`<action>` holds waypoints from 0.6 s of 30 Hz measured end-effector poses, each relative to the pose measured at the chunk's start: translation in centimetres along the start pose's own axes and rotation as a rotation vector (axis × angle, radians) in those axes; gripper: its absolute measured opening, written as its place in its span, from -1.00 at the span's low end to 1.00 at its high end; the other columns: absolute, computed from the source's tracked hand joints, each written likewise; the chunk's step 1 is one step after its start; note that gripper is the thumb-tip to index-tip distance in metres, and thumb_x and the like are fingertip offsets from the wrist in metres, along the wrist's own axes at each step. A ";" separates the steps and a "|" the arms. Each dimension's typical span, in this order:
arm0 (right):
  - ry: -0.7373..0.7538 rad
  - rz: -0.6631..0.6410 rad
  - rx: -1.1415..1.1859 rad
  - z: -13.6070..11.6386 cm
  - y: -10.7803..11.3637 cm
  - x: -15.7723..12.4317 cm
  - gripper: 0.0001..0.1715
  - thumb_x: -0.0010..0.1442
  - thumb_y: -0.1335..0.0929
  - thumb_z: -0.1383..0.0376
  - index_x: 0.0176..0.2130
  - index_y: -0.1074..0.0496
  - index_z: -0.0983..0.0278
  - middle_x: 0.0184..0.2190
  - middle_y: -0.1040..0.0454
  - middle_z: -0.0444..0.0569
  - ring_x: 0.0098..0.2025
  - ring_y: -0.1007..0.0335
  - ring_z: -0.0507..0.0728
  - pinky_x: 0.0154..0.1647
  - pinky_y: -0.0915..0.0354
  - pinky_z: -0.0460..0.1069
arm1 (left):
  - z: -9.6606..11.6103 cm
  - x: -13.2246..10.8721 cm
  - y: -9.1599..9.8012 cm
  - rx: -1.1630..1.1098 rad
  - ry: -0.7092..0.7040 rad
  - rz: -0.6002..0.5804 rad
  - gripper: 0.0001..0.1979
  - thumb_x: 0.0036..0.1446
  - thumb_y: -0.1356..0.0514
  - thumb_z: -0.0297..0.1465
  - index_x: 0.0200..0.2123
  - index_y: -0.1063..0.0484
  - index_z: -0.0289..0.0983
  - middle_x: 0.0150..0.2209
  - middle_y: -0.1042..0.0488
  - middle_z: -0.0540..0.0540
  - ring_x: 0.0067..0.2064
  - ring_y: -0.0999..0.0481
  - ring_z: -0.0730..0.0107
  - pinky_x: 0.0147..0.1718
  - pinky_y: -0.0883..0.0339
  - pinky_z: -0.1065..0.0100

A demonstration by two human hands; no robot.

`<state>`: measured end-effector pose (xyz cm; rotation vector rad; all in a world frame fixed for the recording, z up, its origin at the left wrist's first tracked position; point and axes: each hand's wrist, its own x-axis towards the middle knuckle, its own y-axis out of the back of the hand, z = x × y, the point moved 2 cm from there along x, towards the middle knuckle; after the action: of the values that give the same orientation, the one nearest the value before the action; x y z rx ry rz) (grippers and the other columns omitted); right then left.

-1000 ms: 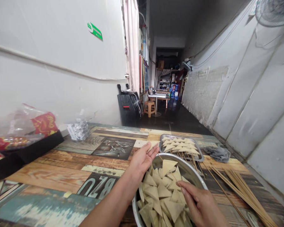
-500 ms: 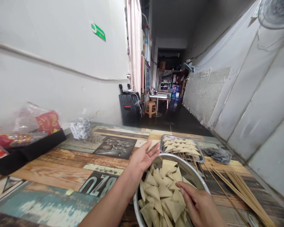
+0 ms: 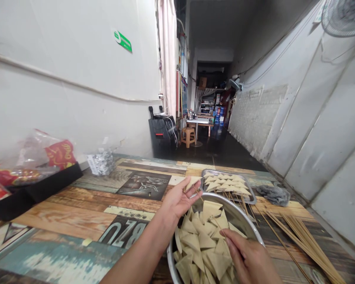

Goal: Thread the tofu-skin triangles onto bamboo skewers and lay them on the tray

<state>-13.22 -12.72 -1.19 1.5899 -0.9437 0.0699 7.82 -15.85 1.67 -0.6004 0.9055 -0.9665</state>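
My left hand [image 3: 179, 199] is turned palm up past the far left rim of a steel bowl [image 3: 256, 227]. Its thumb and fingers hold a pale beige tofu skin triangle [image 3: 192, 182], and a thin stick shows beside the fingers. Over the bowl, my right hand [image 3: 248, 252] pinches a bamboo skewer [image 3: 217, 223] between thumb and forefinger. The skewer slants toward my left hand; whether it is the same stick seen there, I cannot tell. Many tofu skin triangles [image 3: 199, 244] lie heaped in the bowl.
Beyond the bowl, a metal tray [image 3: 251, 199] carries rows of skewered triangles. A grey cloth [image 3: 273, 194] and loose bamboo skewers [image 3: 310, 244] lie at right. A black box [image 3: 47, 185] with red packets and a clear bag of silvery items [image 3: 102, 161] stand by the left wall.
The triangle in my left hand shows more of its face now, after a slight shift of the fingers. My right hand has stayed almost in place.
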 end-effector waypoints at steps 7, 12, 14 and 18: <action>0.047 0.055 -0.065 -0.2 -0.1 0.1 -0.68 0.23 -0.08 0.37 -0.15 -0.32 0.33 -0.35 -0.57 0.05 -0.46 -0.52 0.11 -0.46 -0.43 -0.07 | 0.1 -0.3 -0.2 0.010 0.013 -0.002 -0.87 -0.03 -0.19 -0.54 -0.37 -0.29 -0.31 -0.29 -0.47 -0.15 -0.26 -0.51 0.29 -0.19 -0.33 -0.02; 0.020 0.025 -0.048 -0.1 -0.2 0.1 -0.69 0.24 -0.09 0.36 -0.13 -0.31 0.33 -0.34 -0.57 0.05 -0.44 -0.52 0.11 -0.43 -0.43 -0.08 | 0.1 -0.5 -0.3 0.019 0.009 -0.006 -0.88 -0.02 -0.19 -0.54 -0.38 -0.29 -0.32 -0.30 -0.47 -0.17 -0.25 -0.51 0.28 -0.19 -0.34 0.01; 0.012 0.014 -0.032 -0.2 -0.1 0.1 -0.69 0.24 -0.09 0.36 -0.14 -0.31 0.33 -0.34 -0.57 0.04 -0.42 -0.52 0.11 -0.44 -0.43 -0.09 | 0.0 -0.5 -0.2 0.026 -0.004 -0.019 -0.89 -0.01 -0.18 -0.54 -0.37 -0.29 -0.32 -0.30 -0.47 -0.16 -0.25 -0.51 0.29 -0.18 -0.35 0.02; 0.019 0.024 -0.022 -0.2 0.1 0.2 -0.68 0.23 -0.09 0.38 -0.14 -0.33 0.36 -0.34 -0.57 0.06 -0.42 -0.53 0.11 -0.42 -0.43 -0.08 | 0.0 -0.6 -0.4 -0.010 -0.030 -0.093 -0.91 0.01 -0.18 -0.50 -0.36 -0.31 -0.33 -0.29 -0.48 -0.16 -0.20 -0.50 0.24 -0.15 -0.33 -0.01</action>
<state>-13.03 -12.64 -0.91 1.5549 -0.9461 0.0909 7.51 -15.52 2.16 -0.6688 0.8621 -1.0345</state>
